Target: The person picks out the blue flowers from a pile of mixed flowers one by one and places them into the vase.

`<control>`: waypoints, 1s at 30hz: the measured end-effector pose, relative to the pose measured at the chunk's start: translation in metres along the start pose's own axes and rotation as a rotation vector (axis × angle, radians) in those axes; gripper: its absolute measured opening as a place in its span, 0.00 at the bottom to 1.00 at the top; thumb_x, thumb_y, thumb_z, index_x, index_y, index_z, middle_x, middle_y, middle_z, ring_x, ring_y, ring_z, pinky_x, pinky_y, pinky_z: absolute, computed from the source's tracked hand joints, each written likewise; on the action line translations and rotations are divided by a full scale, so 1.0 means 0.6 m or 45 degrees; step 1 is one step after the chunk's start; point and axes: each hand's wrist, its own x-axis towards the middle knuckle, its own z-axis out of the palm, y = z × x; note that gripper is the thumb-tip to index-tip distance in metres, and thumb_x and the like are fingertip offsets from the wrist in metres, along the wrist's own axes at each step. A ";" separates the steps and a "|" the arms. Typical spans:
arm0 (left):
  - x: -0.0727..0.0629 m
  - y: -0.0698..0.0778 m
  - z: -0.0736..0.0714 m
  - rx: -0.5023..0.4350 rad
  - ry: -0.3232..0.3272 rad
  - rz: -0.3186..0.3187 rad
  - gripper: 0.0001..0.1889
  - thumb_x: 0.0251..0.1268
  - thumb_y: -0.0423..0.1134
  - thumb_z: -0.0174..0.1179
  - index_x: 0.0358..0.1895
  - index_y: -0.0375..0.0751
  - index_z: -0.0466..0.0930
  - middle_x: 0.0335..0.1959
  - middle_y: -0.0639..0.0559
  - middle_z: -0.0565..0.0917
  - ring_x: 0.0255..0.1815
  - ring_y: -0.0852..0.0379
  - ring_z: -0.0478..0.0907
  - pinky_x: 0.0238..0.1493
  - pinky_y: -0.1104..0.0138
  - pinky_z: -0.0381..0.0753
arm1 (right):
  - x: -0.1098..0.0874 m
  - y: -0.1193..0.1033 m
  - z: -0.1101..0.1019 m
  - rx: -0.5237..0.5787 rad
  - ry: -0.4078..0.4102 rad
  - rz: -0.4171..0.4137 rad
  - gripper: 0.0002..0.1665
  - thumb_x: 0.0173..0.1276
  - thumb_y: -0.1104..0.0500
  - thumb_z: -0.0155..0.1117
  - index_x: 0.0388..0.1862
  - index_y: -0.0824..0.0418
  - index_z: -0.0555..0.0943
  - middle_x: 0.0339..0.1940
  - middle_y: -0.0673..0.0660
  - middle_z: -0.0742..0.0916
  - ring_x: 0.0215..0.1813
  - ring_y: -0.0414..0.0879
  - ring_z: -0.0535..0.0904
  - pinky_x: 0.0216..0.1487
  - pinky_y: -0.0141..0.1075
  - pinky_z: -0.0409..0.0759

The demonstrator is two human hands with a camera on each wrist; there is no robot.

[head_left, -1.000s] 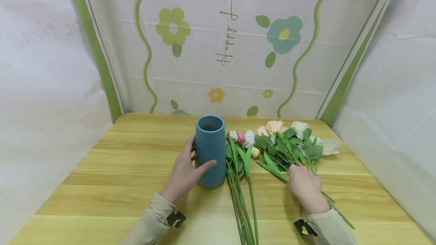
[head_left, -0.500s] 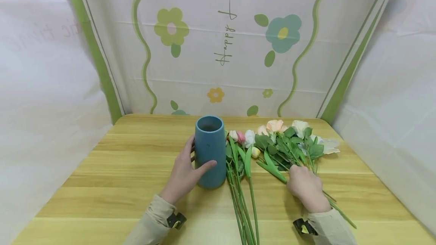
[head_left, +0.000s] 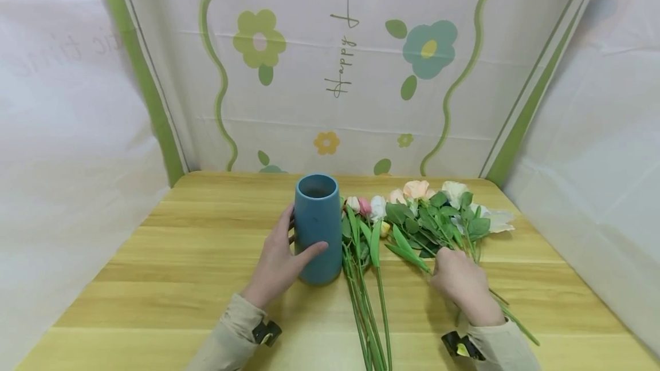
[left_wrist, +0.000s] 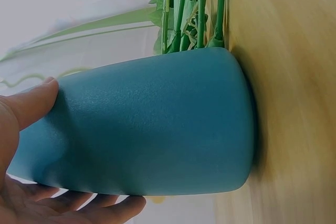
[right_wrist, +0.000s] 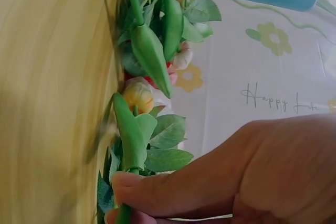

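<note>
A tall blue vase (head_left: 318,233) stands upright on the table with its mouth facing up. My left hand (head_left: 278,259) grips it from the left, thumb across the front and fingers round the far side; the left wrist view shows the thumb and fingers on opposite sides of the vase (left_wrist: 152,124). To the right, my right hand (head_left: 461,282) pinches the green stem of a yellow tulip (right_wrist: 139,95) between thumb and fingers, just below its leaves (right_wrist: 131,132). In the head view the yellow tulip (head_left: 384,229) lies low, partly behind the other flowers.
Beside the vase lies a bunch of tulips (head_left: 363,206), white and pink, their long stems (head_left: 363,308) running to the near edge. Farther right, peach and white roses (head_left: 415,189) with dark leaves (head_left: 430,222) lie in a heap. A printed cloth (head_left: 309,102) hangs behind the table.
My right hand has shifted slightly left, and the tulip's leaves and yellow head have moved left with it. My left hand and the vase have stayed in place.
</note>
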 end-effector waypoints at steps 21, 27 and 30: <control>-0.002 0.000 0.000 0.019 -0.001 -0.001 0.50 0.59 0.50 0.72 0.78 0.44 0.50 0.72 0.45 0.64 0.69 0.46 0.64 0.62 0.48 0.72 | -0.003 -0.003 -0.006 0.080 0.055 -0.043 0.17 0.39 0.72 0.47 0.08 0.50 0.60 0.10 0.45 0.57 0.17 0.41 0.52 0.16 0.30 0.49; -0.001 0.001 0.000 0.026 -0.005 0.002 0.50 0.59 0.50 0.71 0.78 0.44 0.49 0.72 0.45 0.64 0.69 0.46 0.64 0.62 0.48 0.72 | -0.003 -0.002 -0.008 0.117 0.041 -0.026 0.19 0.56 0.69 0.59 0.11 0.53 0.68 0.12 0.49 0.68 0.18 0.43 0.62 0.17 0.34 0.60; 0.000 0.002 0.000 0.027 -0.005 0.004 0.50 0.59 0.51 0.71 0.78 0.45 0.49 0.72 0.46 0.63 0.69 0.46 0.64 0.62 0.48 0.72 | -0.003 -0.002 -0.010 0.141 0.053 -0.028 0.15 0.61 0.66 0.63 0.16 0.56 0.73 0.17 0.51 0.74 0.21 0.45 0.68 0.19 0.37 0.66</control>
